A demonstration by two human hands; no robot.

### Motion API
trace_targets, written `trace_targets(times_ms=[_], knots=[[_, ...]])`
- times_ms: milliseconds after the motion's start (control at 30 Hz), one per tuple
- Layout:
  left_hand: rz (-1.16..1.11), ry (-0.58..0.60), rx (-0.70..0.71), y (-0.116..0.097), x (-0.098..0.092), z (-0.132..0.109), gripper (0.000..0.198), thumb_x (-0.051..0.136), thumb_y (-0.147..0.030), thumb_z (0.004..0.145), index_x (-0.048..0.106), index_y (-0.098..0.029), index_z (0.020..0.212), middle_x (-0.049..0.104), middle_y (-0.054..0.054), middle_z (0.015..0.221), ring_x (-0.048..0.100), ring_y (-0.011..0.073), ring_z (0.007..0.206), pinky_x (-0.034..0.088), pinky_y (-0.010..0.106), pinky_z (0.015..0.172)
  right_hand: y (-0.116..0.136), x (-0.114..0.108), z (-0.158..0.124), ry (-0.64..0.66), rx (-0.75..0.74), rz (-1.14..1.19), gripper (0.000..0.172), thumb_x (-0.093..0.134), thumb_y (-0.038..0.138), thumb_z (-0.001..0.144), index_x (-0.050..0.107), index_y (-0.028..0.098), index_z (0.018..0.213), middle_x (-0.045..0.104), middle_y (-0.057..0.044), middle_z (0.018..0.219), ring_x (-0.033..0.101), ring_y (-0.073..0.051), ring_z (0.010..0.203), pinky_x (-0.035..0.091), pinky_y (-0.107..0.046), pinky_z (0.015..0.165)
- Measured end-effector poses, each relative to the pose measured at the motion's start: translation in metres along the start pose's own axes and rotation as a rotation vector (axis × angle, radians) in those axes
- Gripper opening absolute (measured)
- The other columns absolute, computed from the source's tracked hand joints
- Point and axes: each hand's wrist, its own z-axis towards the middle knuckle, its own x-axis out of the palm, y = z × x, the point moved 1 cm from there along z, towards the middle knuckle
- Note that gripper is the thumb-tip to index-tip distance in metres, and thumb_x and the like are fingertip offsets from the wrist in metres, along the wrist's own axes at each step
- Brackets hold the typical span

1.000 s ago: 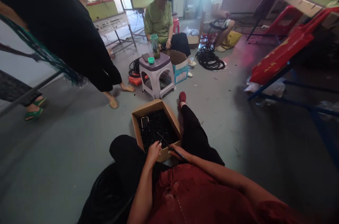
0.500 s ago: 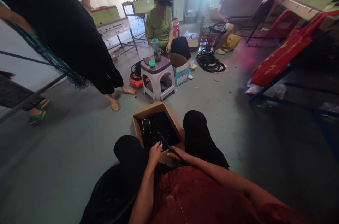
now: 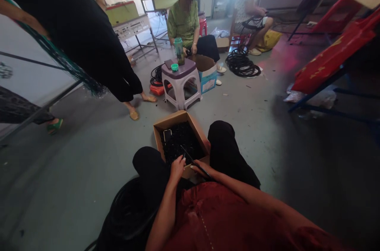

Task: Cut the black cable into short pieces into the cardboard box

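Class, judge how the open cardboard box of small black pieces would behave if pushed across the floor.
The cardboard box is probably heavy for its size: small black pieces nearly fill it. Low and wide, it would likely slide on the smooth floor rather than tip. Its thin walls may bow.

The right leg is no longer stretched out: the red shoe that lay past the cardboard box (image 3: pixel 166 122) is gone from sight. The right knee (image 3: pixel 224 140) is now drawn up, standing just beside the box's right wall. At far left, two green-sandalled feet become one green sandal (image 3: pixel 55 125), stepping in closer. The view swings slightly left, so the purple stool (image 3: pixel 181 73) sits further right.
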Motion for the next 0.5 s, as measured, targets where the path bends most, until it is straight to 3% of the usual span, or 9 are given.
trace_targets(times_ms=[333,500], knots=[[0.004,0.033,0.018,-0.002,0.0,0.0,0.039,0.042,-0.024,0.089,0.06,-0.009,0.12,0.057,-0.001,0.065,0.044,0.0069,0.045,0.037,0.021,0.05,-0.012,0.001,0.004,0.021,-0.054,-0.011,0.025,0.046,0.047,0.083,0.049,0.026,0.097,0.06,-0.002,0.082,0.062,-0.022,0.075,0.045,-0.03,0.062],[0.043,0.083,0.043,-0.007,-0.002,-0.004,0.032,0.045,-0.023,0.088,0.067,-0.008,0.105,0.053,-0.002,0.06,0.044,0.0076,0.046,0.035,0.021,0.05,-0.015,-0.001,0.005,0.047,-0.07,-0.032,0.032,0.05,0.048,0.082,0.049,0.025,0.105,0.061,-0.004,0.086,0.061,-0.023,0.079,0.046,-0.032,0.067]])
